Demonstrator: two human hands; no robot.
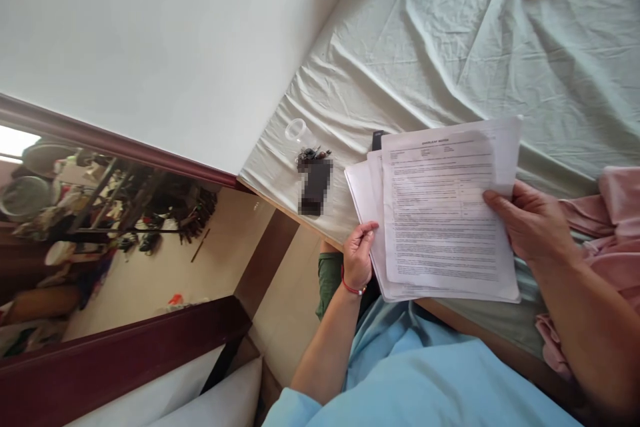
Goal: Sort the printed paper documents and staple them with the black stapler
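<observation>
Left to right, I log: clear plastic cup [296,129] and bunch of keys [313,157] near the bed's corner, on the pale green sheet [450,47]. Left hand [358,257], red thread at the wrist, pinches the printed papers [440,213] at their left edge; right hand [530,221] clasps their right edge. Print too small to read. Papers overhang the bed edge; open sheet lies beyond. Pink cloth [610,213] far right.

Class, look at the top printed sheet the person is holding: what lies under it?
Under the top printed sheet are more white sheets, their edges fanning out on its left side. Their text and number stay covered. The left hand and right hand grip the stack's sides.
</observation>
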